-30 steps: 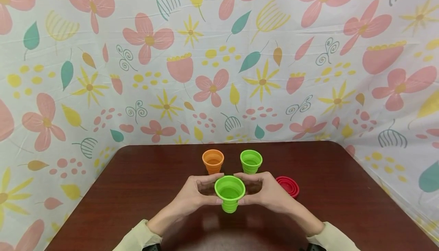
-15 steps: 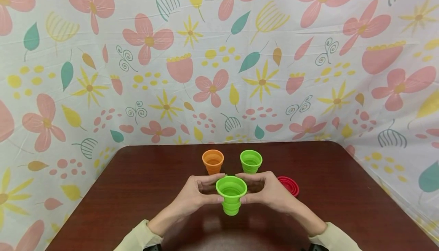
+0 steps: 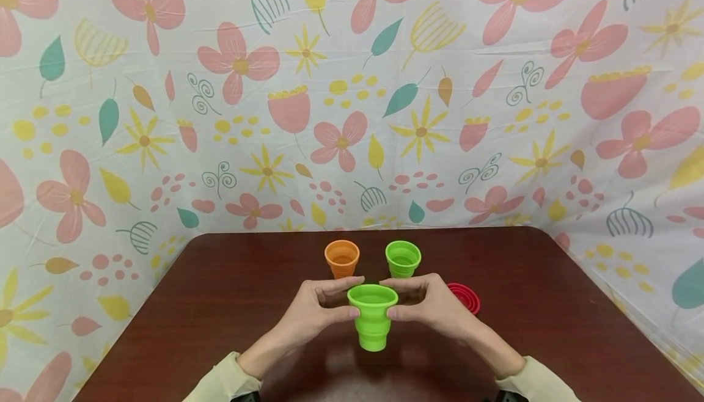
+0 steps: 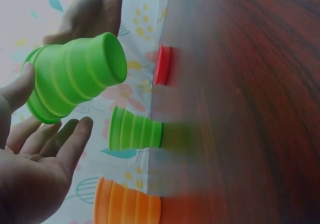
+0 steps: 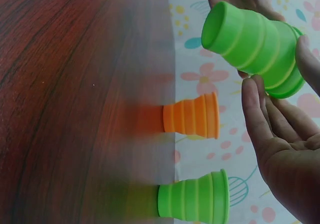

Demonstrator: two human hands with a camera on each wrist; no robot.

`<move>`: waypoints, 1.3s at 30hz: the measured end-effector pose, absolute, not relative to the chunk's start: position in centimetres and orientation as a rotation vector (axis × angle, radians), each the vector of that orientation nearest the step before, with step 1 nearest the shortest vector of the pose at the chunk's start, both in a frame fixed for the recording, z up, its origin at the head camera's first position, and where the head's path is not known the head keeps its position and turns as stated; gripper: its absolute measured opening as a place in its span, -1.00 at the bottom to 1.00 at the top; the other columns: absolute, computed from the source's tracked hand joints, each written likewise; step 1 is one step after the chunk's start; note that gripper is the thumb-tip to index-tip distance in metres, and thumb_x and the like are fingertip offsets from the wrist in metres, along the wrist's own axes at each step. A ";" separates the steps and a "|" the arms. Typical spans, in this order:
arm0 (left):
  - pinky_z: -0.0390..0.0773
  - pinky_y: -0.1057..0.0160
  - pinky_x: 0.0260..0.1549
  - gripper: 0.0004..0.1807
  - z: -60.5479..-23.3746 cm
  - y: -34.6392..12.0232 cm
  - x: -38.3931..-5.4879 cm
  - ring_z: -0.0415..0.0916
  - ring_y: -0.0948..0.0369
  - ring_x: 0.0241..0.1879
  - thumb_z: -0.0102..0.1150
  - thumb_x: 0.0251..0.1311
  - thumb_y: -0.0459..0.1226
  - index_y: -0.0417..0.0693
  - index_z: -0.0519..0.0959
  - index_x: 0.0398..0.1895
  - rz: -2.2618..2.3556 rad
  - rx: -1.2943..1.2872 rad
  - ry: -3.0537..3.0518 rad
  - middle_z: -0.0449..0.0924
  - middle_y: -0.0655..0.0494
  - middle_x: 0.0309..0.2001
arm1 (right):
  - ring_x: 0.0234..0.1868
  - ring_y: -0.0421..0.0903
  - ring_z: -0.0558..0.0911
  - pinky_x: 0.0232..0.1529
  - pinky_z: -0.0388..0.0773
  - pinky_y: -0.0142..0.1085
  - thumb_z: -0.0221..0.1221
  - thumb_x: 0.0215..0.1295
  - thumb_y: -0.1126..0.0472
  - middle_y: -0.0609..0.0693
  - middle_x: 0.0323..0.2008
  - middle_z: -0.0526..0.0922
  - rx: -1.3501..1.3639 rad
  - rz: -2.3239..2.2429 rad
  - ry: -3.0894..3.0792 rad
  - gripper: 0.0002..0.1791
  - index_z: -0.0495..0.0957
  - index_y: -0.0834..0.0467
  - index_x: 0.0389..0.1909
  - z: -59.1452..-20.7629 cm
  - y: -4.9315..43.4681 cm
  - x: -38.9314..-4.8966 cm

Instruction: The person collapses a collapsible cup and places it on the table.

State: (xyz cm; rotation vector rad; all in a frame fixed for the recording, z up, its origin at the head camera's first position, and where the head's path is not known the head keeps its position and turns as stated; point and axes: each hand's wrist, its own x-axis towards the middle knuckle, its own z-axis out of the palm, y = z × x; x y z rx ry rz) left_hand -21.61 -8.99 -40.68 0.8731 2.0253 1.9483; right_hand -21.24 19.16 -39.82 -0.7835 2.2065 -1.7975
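Both hands hold a green collapsible cup (image 3: 373,328) in its expanded form above the table, mouth up. The left hand (image 3: 316,308) pinches its rim area from the left, thumb on the near side and fingers behind. From the right, the right hand (image 3: 434,308) holds it the same way. In the left wrist view the stepped side and base of this cup (image 4: 75,73) show, clear of the table. Behind the hands stand an expanded orange collapsible cup (image 3: 341,261) and a second green one (image 3: 403,260). A red collapsed cup (image 3: 465,298) lies flat beyond the right hand, partly hidden by it.
Everything stands on a dark reddish-brown wooden table (image 3: 247,280). A white cloth with a flower print (image 3: 341,84) hangs behind and at both sides of it. The orange and second green cups stand side by side near the far edge.
The held green cup has tipped so that more of its side and less of its inside shows in the head view. It has shifted slightly right and down. The other cups stay put.
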 end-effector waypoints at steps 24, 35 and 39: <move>0.63 0.10 0.19 -0.60 -41.0 -8.6 -21.9 0.55 -0.11 0.29 0.45 0.23 -0.47 -0.29 0.72 0.16 1.997 1.111 1.999 0.67 -0.05 0.24 | -0.10 0.11 0.80 0.08 0.68 0.19 0.33 0.46 0.19 0.22 0.01 0.77 -0.638 -1.826 2.124 -0.49 0.58 0.42 0.28 -39.5 19.2 -21.2; 0.67 0.16 0.12 -0.57 -41.0 -8.4 -21.9 0.67 0.02 0.16 0.47 0.23 -0.45 -0.32 0.70 0.18 1.990 1.115 2.081 0.74 -0.13 0.08 | -0.20 0.17 0.81 0.02 0.75 -0.06 0.30 0.50 0.17 0.23 -0.07 0.78 -0.644 -1.804 2.125 -0.53 0.61 0.42 0.24 -39.6 19.2 -21.2; 0.69 0.12 0.09 -0.60 -41.0 -8.4 -21.9 0.70 0.06 0.10 0.49 0.21 -0.44 -0.30 0.73 0.13 2.008 1.103 2.090 0.78 -0.04 0.00 | -0.24 0.19 0.80 -0.05 0.77 -0.11 0.29 0.51 0.18 0.23 -0.14 0.79 -0.667 -1.805 2.145 -0.57 0.64 0.43 0.20 -39.6 19.2 -21.2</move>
